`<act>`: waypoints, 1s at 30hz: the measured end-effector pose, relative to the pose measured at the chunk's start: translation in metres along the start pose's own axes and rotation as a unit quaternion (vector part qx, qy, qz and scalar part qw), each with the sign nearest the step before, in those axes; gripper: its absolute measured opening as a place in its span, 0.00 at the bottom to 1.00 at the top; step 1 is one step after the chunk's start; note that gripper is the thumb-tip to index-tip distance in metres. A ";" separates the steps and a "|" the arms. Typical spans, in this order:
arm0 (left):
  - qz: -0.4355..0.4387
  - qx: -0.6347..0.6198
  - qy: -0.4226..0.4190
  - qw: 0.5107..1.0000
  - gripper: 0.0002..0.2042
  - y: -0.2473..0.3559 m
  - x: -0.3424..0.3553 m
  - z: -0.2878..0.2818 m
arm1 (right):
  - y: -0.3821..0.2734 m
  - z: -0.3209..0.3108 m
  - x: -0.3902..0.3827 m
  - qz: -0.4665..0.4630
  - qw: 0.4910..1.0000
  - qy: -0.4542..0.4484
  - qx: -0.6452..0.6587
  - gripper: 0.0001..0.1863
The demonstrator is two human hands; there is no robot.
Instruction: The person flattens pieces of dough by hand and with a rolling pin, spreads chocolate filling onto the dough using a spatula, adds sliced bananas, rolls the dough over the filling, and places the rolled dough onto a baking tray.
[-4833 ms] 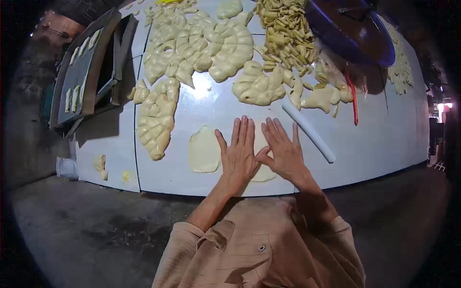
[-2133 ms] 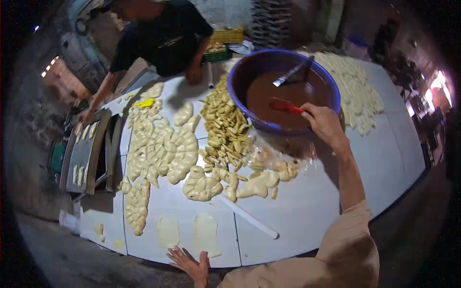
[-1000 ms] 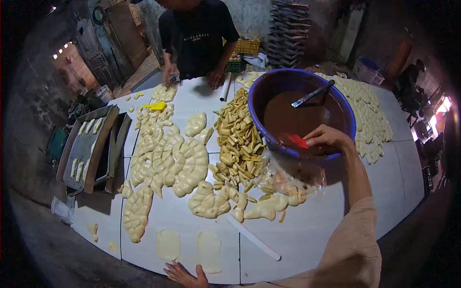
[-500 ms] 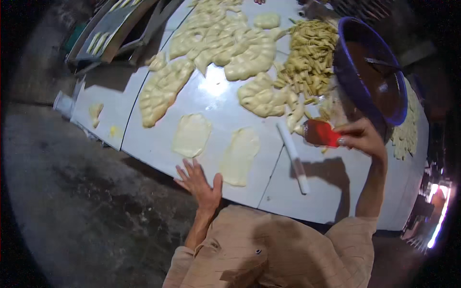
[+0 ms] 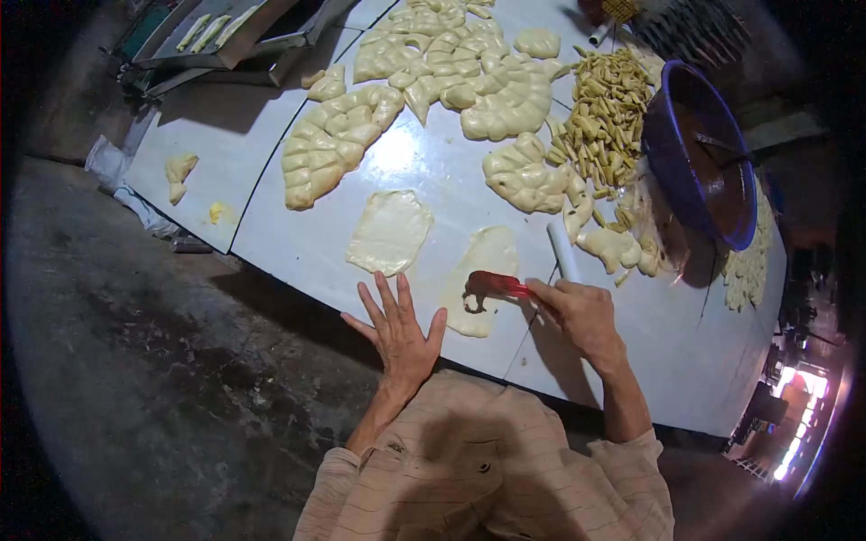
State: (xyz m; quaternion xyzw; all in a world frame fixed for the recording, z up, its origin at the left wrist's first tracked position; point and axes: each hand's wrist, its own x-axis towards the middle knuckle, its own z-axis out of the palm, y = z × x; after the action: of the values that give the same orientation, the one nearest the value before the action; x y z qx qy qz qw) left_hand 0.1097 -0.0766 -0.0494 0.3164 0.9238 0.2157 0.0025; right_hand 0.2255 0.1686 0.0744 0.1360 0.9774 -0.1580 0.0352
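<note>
My right hand [image 5: 582, 320] grips a red scraper [image 5: 494, 286], its blade at the lower part of a flattened dough sheet [image 5: 494, 248]. A smear of brown paste [image 5: 473, 301] shows under and beside the blade. Fingers spread, my left hand [image 5: 401, 329] rests at the table's near edge with nothing in it. Its fingertips are close to the lower edge of a second dough sheet [image 5: 391, 231], which is plain. A white rolling pin [image 5: 563, 252] lies just beyond my right hand.
Risen dough pieces [image 5: 334, 149] and a pile of cut yellowish strips [image 5: 606, 113] cover the far table [image 5: 307, 261]. A purple basin [image 5: 661, 144] of brown paste with a utensil in it stands at the right. Trays [image 5: 194, 54] holding dough strips are at the far left.
My right hand has brought the scraper leftward and down from near the basin to the right dough sheet. Brown paste now marks that sheet. The left hand stays spread by the table edge.
</note>
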 end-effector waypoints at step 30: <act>0.001 -0.020 0.013 1.000 0.40 0.001 0.003 -0.003 | -0.028 0.005 -0.021 0.124 0.976 0.068 0.165 0.13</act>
State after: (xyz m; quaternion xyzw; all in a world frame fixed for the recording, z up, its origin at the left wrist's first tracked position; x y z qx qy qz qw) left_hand 0.1074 -0.0755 -0.0463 0.3141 0.9190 0.2381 -0.0032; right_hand 0.2380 0.1357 0.0801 0.2702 0.9136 -0.3017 -0.0353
